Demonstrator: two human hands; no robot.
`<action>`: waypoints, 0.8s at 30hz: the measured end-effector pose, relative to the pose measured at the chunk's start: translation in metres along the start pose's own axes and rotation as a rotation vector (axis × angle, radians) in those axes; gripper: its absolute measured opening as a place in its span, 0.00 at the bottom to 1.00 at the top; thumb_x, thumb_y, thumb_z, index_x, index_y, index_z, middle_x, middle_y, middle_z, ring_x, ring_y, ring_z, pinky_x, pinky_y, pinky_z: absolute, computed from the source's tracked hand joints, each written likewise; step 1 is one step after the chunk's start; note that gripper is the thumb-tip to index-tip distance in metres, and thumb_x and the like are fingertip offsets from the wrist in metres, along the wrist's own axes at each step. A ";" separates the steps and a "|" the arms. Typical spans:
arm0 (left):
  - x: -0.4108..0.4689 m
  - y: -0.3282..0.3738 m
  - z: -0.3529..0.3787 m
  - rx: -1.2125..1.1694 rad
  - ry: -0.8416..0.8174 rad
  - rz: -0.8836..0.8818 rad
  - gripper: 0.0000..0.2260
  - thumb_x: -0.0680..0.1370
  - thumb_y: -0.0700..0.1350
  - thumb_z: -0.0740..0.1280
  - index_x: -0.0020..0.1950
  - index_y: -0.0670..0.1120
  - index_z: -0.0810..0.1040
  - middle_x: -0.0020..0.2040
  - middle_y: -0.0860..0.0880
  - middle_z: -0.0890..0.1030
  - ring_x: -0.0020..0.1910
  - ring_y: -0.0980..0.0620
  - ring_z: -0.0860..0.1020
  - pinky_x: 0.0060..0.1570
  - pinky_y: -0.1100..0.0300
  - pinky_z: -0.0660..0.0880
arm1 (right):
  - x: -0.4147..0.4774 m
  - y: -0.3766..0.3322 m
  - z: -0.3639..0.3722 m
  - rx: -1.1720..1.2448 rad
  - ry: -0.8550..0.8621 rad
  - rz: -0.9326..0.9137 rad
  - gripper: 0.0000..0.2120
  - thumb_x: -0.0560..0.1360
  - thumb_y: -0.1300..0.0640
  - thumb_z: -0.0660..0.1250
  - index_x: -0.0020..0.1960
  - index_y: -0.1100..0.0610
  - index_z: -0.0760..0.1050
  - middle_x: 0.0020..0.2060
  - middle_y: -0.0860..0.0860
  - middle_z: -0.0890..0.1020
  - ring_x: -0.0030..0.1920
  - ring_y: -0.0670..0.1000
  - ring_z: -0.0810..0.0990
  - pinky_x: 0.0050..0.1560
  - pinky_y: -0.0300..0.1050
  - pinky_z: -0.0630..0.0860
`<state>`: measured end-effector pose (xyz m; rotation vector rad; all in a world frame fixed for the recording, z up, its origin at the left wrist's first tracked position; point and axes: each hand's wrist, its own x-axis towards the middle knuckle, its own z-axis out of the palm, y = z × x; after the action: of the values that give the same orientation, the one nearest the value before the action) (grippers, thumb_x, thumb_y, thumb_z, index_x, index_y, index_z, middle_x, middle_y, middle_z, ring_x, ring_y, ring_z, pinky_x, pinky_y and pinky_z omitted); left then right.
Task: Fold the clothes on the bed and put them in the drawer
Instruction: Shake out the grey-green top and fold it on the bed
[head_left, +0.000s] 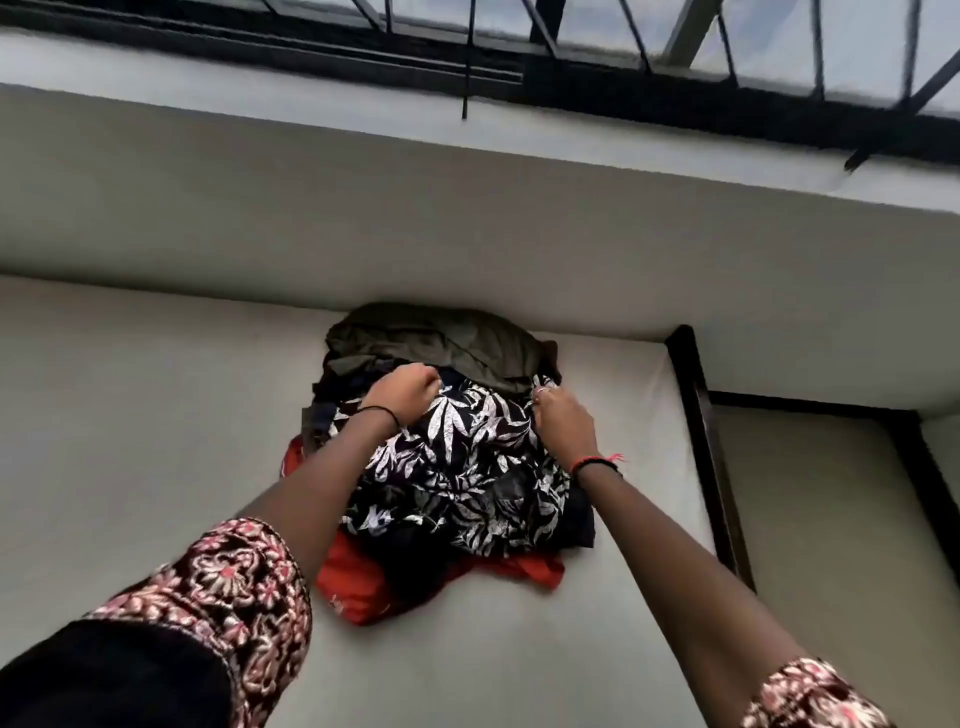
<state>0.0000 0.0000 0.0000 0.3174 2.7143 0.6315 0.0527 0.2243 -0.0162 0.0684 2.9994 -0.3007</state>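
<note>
A loose heap of clothes lies on the bed, whose smooth pale sheet is flat around it. On top sits a thin black leaf-print cloth with white leaves, crumpled into soft folds. The left hand is curled into a fist on this cloth's far edge at 11 o'clock of the heap, bunching the fabric. The right hand pinches the same edge at 1 o'clock, its fingers bent round the fabric.

At 12 o'clock, at the foot of the plain wall, a matte olive garment lies rumpled in a rounded mound. Beneath the top cloth, a bright red cloth spreads out at 6 and 7 o'clock, and navy pieces show at 9 o'clock.

A black band circles the left wrist and a red thread the right. The left sleeve carries dense floral embroidery. A dark straight frame edges the bed at 3 o'clock.
</note>
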 end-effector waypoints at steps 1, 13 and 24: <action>0.008 0.003 0.015 -0.015 -0.020 -0.007 0.13 0.80 0.46 0.58 0.54 0.40 0.79 0.54 0.40 0.80 0.56 0.42 0.76 0.52 0.52 0.72 | 0.010 0.002 0.015 -0.003 -0.020 -0.003 0.12 0.78 0.64 0.55 0.57 0.62 0.74 0.52 0.60 0.78 0.56 0.61 0.76 0.50 0.55 0.75; 0.039 -0.025 0.095 -0.115 0.135 0.038 0.12 0.80 0.47 0.60 0.59 0.45 0.78 0.54 0.47 0.80 0.52 0.47 0.78 0.47 0.55 0.72 | 0.101 0.022 0.088 0.076 -0.094 0.098 0.13 0.79 0.56 0.60 0.56 0.63 0.77 0.54 0.63 0.76 0.56 0.64 0.76 0.52 0.53 0.73; 0.023 -0.002 0.084 0.238 0.096 0.342 0.28 0.73 0.36 0.63 0.72 0.52 0.66 0.67 0.50 0.71 0.69 0.53 0.67 0.72 0.45 0.47 | -0.071 -0.033 0.002 0.791 -0.386 -0.075 0.10 0.79 0.59 0.61 0.39 0.56 0.69 0.32 0.48 0.72 0.36 0.49 0.75 0.38 0.37 0.68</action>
<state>0.0100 0.0377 -0.0782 0.8448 2.8554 0.4159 0.1215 0.1892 -0.0025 -0.0280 2.3337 -1.3110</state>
